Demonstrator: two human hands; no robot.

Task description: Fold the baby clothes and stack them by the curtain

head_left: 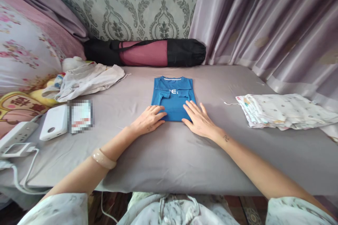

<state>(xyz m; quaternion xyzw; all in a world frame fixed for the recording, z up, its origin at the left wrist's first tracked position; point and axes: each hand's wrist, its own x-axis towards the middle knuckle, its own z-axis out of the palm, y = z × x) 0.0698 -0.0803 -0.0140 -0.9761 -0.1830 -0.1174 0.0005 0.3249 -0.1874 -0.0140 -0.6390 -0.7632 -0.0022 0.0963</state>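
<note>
A blue T-shirt [174, 107] with white lettering lies on the grey sheet, its sides and sleeves folded in over the front and its collar at the far end. My left hand [152, 117] rests on the shirt's near left corner, fingers stretched out and nothing held. On the near right corner lies my right hand [198, 119], flat with its fingers spread. Part of the shirt's lower edges is hidden beneath both hands.
Folded white printed cloth [285, 110] lies at the right. To the left are a crumpled pale garment [87, 77], a white power bank [54, 121], a blurred-out item [81, 116] and a power strip [18, 133] with cables. A rolled mat in a black bag [185, 52] lies against the wall.
</note>
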